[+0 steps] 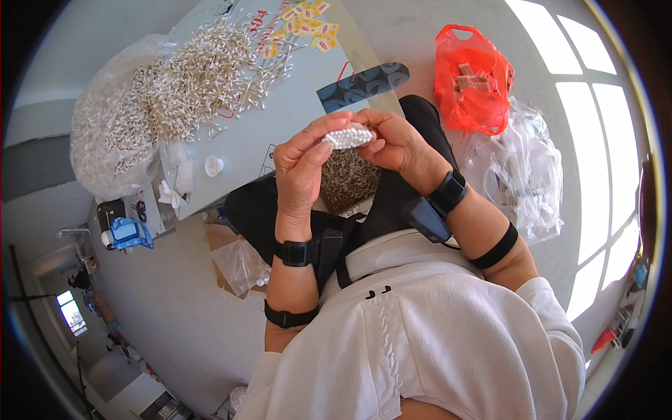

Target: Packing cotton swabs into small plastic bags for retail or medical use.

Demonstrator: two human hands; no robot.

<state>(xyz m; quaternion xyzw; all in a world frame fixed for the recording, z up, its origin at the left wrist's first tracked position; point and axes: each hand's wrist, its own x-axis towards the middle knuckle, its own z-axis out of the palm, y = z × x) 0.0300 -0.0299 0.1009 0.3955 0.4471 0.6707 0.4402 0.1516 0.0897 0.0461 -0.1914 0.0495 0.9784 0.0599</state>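
Note:
Both hands meet in front of me over my lap. My left hand [302, 164] and my right hand [393, 140] together grip a tight bundle of white-tipped sticks [348, 136], their round white ends facing up. Fingers of both hands wrap around the bundle's sides. Below the hands, on my lap, lies a box of loose sticks [348, 180]. Black straps circle both wrists and forearms.
A grey table [280, 119] ahead carries a large heap of sticks [203, 77], a clear bag of more sticks [105, 133], yellow labels [301, 24] and a small white cap [213, 165]. An orange plastic bag [472, 77] and clear bags [525, 175] lie on the floor at right.

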